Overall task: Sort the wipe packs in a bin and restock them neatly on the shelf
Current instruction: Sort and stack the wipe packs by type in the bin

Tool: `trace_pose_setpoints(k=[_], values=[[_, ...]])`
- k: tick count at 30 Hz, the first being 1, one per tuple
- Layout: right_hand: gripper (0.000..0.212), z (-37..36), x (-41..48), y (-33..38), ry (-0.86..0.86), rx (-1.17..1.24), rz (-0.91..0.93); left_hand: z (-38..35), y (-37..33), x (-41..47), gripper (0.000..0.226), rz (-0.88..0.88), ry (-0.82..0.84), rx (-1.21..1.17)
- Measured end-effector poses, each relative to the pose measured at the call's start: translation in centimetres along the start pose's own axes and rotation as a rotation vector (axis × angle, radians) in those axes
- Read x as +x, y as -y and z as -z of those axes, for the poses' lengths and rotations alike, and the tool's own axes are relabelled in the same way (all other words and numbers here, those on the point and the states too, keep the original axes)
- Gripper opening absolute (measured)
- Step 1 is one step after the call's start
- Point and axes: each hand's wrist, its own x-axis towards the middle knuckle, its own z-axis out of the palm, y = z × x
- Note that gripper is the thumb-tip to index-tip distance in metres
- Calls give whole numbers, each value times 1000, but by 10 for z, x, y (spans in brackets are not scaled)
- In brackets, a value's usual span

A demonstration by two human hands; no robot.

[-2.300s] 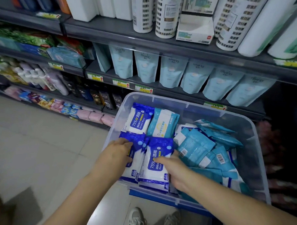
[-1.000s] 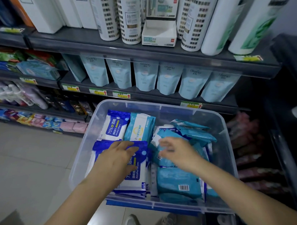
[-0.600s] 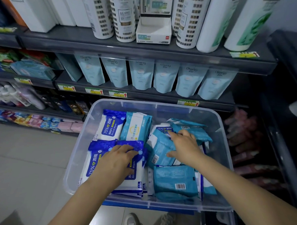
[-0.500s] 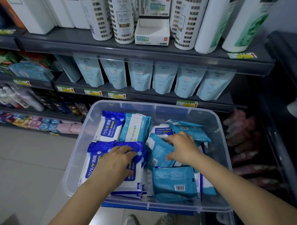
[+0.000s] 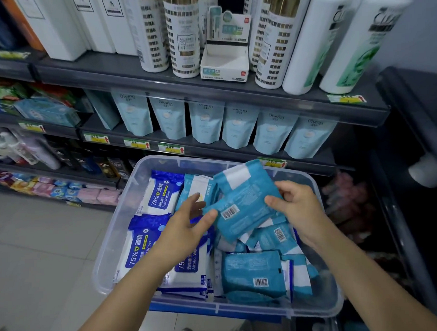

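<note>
A clear plastic bin stands below me, full of wipe packs. Dark blue and white alcohol wipe packs lie in its left half, and teal packs fill the right half. My right hand grips a teal pack by its right edge, lifted and tilted above the bin. My left hand is spread with straight fingers, its fingertips touching the left edge of that pack. A light blue pack stands at the back of the bin.
Dark shelves rise behind the bin. Light blue pouches line the middle shelf, white bottles and a small white box stand above. Small packets fill the low left shelf. Grey tiled floor spreads to the left.
My right hand took hold of a teal pack and raised it out of the pile. My left hand left the alcohol wipe pack and came up to the lifted pack's left edge.
</note>
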Motion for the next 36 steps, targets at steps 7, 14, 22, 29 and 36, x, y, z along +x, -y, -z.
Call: trace_pose_setpoints(k=[7, 14, 22, 29, 36], values=[[14, -17, -11, -1, 29, 342, -227, -10, -19, -6, 32, 94, 199, -543], [26, -18, -16, 2, 110, 412, -330, -1, -14, -11, 27, 136, 166, -559], [13, -17, -10, 11, -28, 436, -290, 21, -11, -14, 31, 180, 38, -670], [30, -42, -24, 19, -27, -402, 422, 18, -12, -14, 28, 188, 53, -827], [91, -54, -26, -22, 318, -1066, 737, 25, -11, -12, 53, 160, 121, -882]])
